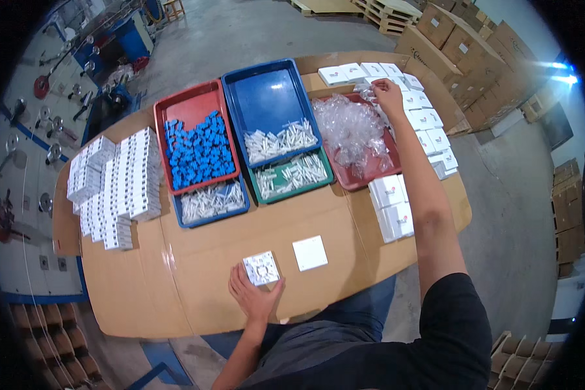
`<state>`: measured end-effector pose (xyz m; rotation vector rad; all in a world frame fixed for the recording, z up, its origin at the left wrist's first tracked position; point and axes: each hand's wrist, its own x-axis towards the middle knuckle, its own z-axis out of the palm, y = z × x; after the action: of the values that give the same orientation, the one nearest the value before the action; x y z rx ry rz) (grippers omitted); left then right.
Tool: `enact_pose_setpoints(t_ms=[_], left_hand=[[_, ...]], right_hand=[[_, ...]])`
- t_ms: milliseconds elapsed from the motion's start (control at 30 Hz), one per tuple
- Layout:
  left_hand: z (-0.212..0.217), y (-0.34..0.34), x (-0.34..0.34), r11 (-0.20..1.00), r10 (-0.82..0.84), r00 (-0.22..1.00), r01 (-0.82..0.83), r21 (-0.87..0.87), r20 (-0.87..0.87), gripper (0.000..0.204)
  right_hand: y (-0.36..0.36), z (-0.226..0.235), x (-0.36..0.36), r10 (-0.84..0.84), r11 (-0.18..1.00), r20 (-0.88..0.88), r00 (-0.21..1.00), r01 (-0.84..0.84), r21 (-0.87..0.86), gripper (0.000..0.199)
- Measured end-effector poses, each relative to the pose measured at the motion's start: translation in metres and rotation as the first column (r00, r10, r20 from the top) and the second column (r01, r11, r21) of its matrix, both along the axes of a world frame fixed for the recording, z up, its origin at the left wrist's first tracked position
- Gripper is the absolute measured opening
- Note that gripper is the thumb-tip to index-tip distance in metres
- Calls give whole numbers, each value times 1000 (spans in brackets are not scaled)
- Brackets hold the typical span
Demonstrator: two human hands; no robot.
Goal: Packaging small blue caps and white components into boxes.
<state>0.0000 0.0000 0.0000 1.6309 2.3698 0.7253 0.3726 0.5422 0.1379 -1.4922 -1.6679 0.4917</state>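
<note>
The person's left hand (253, 298) is curled around the near side of a white square housing (261, 268), fingers along its left edge and thumb by its lower right corner, holding it where it rests on the cardboard sheet (195, 286) near the body. The housing's upward face shows a grey-and-white pattern, too small to make out in detail. Just beside it on the right, apart from it and untouched, lies a flat white square plate (310, 253). The right arm is stretched far forward, and the right hand (389, 97) pinches a piece of clear plastic (364, 91) between its fingertips, above the far edge of a red tray (370, 182) heaped with crumpled clear plastic bags (354, 133). White boxes (429, 120) stand in rows behind and to the right of that tray, and more white boxes (391, 205) sit at its near right corner. In the middle, a large blue tray (266, 91) holds white slender parts at its near end and overlaps a green tray (299, 192) of similar parts. To its left, another red tray (192, 103) full of blue parts (198, 153) overlaps a small blue tray (216, 221) of white parts. Stacked white cartons (114, 192) occupy the far left.
</note>
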Motion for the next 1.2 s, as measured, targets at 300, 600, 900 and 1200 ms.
enact_pose_setpoints(t_ms=[300, 600, 900, 1200], left_hand=[[2, -24, 8, 977, 40, 999, -38, 208, -5, 110], [6, -43, 19, 785, -93, 970, -66, 616, 223, 23], [87, -53, 76, 897, -307, 666, -36, 440, 680, 24], [75, -59, 73, 851, -230, 500, -313, 421, 835, 22]], right_hand=[[-230, 32, -60, 260, 935, -669, 696, -354, -5, 29], [-396, -20, -103, 173, 913, -761, 626, -391, -114, 13], [-512, -60, -146, 230, 771, -783, 578, -599, -217, 13], [-538, -52, -149, 146, 642, -867, 476, -713, -284, 13]])
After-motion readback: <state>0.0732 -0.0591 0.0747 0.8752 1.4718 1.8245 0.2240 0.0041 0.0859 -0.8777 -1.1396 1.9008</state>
